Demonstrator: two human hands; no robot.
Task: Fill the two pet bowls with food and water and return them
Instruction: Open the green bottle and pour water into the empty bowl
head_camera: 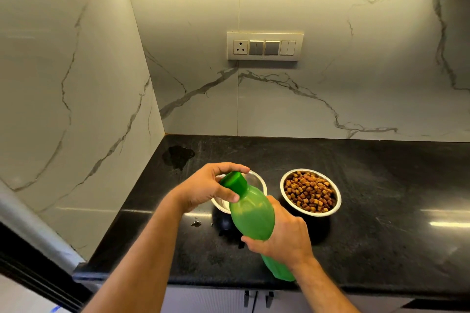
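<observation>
Two steel pet bowls stand on the black counter (pixel 381 185). The right bowl (pixel 310 192) is full of brown kibble. The left bowl (pixel 256 181) is mostly hidden behind a green plastic bottle (pixel 251 216), so I cannot tell what it holds. My right hand (pixel 282 236) grips the bottle's body and holds it tilted, with its top leaning left over the left bowl. My left hand (pixel 208 188) grips the bottle's green cap (pixel 234 181) with fingers and thumb curled round it.
A marble wall closes the counter at the left and back, with a switch plate (pixel 265 46) on the back wall. Small water drops (pixel 196 223) and a wet patch (pixel 178 156) lie on the counter. Cabinet handles (pixel 256 297) show below the front edge.
</observation>
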